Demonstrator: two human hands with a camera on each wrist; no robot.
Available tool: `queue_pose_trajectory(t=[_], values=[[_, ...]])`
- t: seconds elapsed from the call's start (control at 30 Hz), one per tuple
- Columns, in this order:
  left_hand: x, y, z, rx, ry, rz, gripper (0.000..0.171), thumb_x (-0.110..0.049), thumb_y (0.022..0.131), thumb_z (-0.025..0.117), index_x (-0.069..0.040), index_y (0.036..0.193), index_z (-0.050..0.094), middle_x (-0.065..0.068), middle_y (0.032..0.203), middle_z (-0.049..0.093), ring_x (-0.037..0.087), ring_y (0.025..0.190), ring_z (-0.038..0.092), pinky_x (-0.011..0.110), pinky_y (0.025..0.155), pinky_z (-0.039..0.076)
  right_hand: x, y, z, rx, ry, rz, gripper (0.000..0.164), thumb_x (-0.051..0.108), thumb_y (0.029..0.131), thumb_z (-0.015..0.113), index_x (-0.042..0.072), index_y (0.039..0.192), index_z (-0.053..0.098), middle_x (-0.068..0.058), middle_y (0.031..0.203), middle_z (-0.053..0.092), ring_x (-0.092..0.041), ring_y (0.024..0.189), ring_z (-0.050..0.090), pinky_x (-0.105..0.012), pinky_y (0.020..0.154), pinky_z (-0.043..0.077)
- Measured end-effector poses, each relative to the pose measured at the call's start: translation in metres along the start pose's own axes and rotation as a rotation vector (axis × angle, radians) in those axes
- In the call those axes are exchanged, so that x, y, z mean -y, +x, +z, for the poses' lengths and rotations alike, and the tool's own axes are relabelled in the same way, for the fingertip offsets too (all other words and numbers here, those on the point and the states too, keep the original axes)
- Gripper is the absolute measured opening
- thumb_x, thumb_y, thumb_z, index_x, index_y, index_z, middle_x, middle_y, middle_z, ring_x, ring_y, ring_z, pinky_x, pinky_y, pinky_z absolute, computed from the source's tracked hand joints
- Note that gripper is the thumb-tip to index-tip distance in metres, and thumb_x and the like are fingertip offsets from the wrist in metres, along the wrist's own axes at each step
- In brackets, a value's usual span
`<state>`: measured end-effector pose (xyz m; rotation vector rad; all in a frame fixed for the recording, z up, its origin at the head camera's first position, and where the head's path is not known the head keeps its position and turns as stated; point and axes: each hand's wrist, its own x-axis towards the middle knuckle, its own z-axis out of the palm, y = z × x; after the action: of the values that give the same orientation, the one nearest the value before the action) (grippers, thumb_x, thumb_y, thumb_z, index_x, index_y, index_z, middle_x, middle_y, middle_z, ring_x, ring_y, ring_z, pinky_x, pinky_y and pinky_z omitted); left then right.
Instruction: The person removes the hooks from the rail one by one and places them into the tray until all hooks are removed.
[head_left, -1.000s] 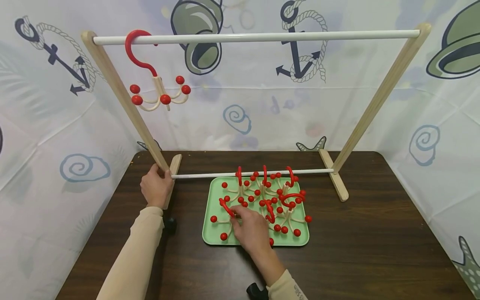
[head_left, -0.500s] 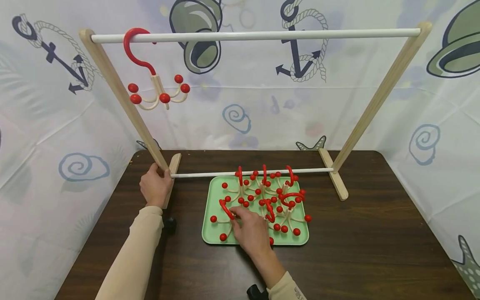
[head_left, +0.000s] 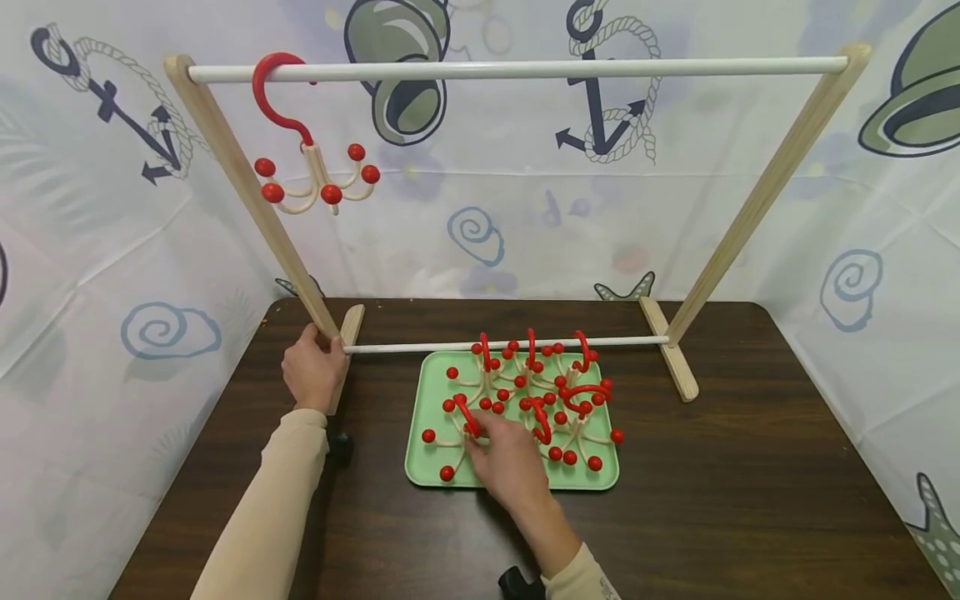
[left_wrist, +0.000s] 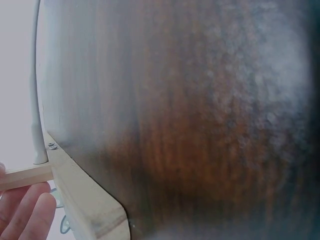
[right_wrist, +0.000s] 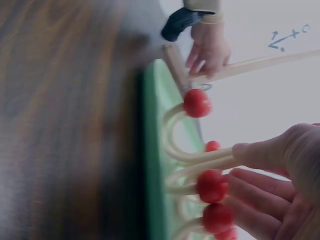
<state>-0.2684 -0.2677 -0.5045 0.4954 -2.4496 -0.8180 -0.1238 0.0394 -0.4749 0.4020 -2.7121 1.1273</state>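
Note:
My left hand [head_left: 313,371] holds the lower end of the left wooden post [head_left: 251,200] of a rack. In the left wrist view, several fingers [left_wrist: 37,212] lie along that post near its foot [left_wrist: 85,195]. Over the green tray [head_left: 422,450], my right hand [head_left: 513,467] pinches the cream stem of a small hook rack [right_wrist: 210,157] between thumb and fingers. Its red hook [head_left: 465,417] leans up to the left, and red balls [right_wrist: 197,103] tip its curved arms. The palm covers part of it in the head view.
Several similar red-hooked racks [head_left: 540,421] crowd the tray. Another [head_left: 318,179] hangs from the white top rod [head_left: 525,69] at its left end. A lower white rod [head_left: 405,348] runs just behind the tray. The right post [head_left: 765,200] stands on a wooden foot [head_left: 670,354].
My right hand has shifted slightly to the right, and the pinched rack's red hook has moved right with it. My left hand stays on the post.

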Motion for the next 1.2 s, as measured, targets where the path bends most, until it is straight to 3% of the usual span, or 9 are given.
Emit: queue_pose_trajectory(t=[0.17, 0.33, 0.4, 0.57, 0.7, 0.77, 0.9, 1.2], values=[[0.0, 0.0, 0.0, -0.007, -0.001, 0.004, 0.025, -0.024, 0.091, 0.062, -0.005, 0.107, 0.065, 0.018, 0.089, 0.069, 0.042, 0.082, 0.063, 0.057, 0.073, 0.044, 0.01, 0.002, -0.023, 0.09, 0.073, 0.058, 0.044, 0.004, 0.084, 0.072, 0.009, 0.127, 0.064, -0.009, 0.11, 0.071, -0.022, 0.099, 0.069, -0.041, 0.083, 0.053], [-0.001, 0.001, 0.0, -0.015, 0.009, 0.006, 0.024, -0.024, 0.091, 0.062, -0.005, 0.106, 0.065, 0.018, 0.087, 0.069, 0.042, 0.08, 0.062, 0.056, 0.073, 0.044, 0.025, 0.004, -0.058, 0.197, 0.055, 0.096, 0.053, 0.0, 0.086, 0.067, 0.01, 0.137, 0.057, -0.008, 0.113, 0.07, -0.02, 0.094, 0.068, -0.034, 0.073, 0.052], [-0.002, 0.001, -0.001, -0.018, 0.006, 0.008, 0.025, -0.024, 0.091, 0.061, -0.005, 0.106, 0.065, 0.018, 0.087, 0.068, 0.042, 0.081, 0.062, 0.056, 0.073, 0.044, 0.03, 0.006, -0.073, 0.218, 0.03, 0.096, 0.055, 0.0, 0.087, 0.066, 0.013, 0.139, 0.056, -0.005, 0.11, 0.07, -0.017, 0.084, 0.067, -0.03, 0.065, 0.05], [-0.004, 0.0, -0.003, -0.014, -0.011, 0.022, 0.024, -0.022, 0.09, 0.061, -0.004, 0.106, 0.065, 0.019, 0.087, 0.068, 0.042, 0.08, 0.062, 0.057, 0.071, 0.043, 0.045, 0.019, -0.112, 0.169, -0.011, 0.036, 0.048, 0.003, 0.091, 0.065, 0.015, 0.136, 0.059, -0.001, 0.106, 0.071, -0.013, 0.059, 0.054, -0.027, 0.052, 0.042], [-0.002, 0.0, -0.003, -0.007, -0.005, 0.01, 0.024, -0.023, 0.09, 0.061, -0.005, 0.106, 0.065, 0.018, 0.087, 0.068, 0.042, 0.081, 0.062, 0.057, 0.072, 0.044, 0.057, 0.032, -0.135, 0.107, 0.045, -0.042, 0.042, 0.009, 0.092, 0.066, 0.015, 0.134, 0.061, -0.001, 0.109, 0.071, -0.014, 0.076, 0.066, -0.03, 0.06, 0.048], [-0.002, 0.0, -0.002, -0.001, -0.003, 0.005, 0.025, -0.024, 0.091, 0.061, -0.005, 0.107, 0.065, 0.018, 0.088, 0.068, 0.042, 0.082, 0.062, 0.057, 0.074, 0.044, 0.064, 0.04, -0.14, 0.085, 0.084, -0.08, 0.041, 0.012, 0.092, 0.068, 0.015, 0.132, 0.062, 0.0, 0.109, 0.071, -0.014, 0.088, 0.069, -0.031, 0.069, 0.052], [0.0, 0.0, 0.0, 0.001, 0.0, 0.006, 0.026, -0.024, 0.091, 0.062, -0.005, 0.108, 0.065, 0.018, 0.088, 0.069, 0.043, 0.082, 0.062, 0.057, 0.074, 0.044, 0.079, 0.056, -0.141, 0.045, 0.145, -0.17, 0.039, 0.016, 0.09, 0.07, 0.014, 0.128, 0.065, 0.003, 0.106, 0.071, -0.01, 0.093, 0.068, -0.029, 0.081, 0.052], [-0.001, 0.001, 0.0, 0.018, 0.0, 0.001, 0.028, -0.024, 0.092, 0.061, -0.005, 0.112, 0.065, 0.02, 0.092, 0.069, 0.043, 0.084, 0.062, 0.057, 0.075, 0.044, 0.104, 0.108, -0.127, -0.016, 0.231, -0.318, 0.04, 0.02, 0.091, 0.07, 0.013, 0.13, 0.063, 0.001, 0.118, 0.069, -0.008, 0.102, 0.066, -0.022, 0.084, 0.05]])
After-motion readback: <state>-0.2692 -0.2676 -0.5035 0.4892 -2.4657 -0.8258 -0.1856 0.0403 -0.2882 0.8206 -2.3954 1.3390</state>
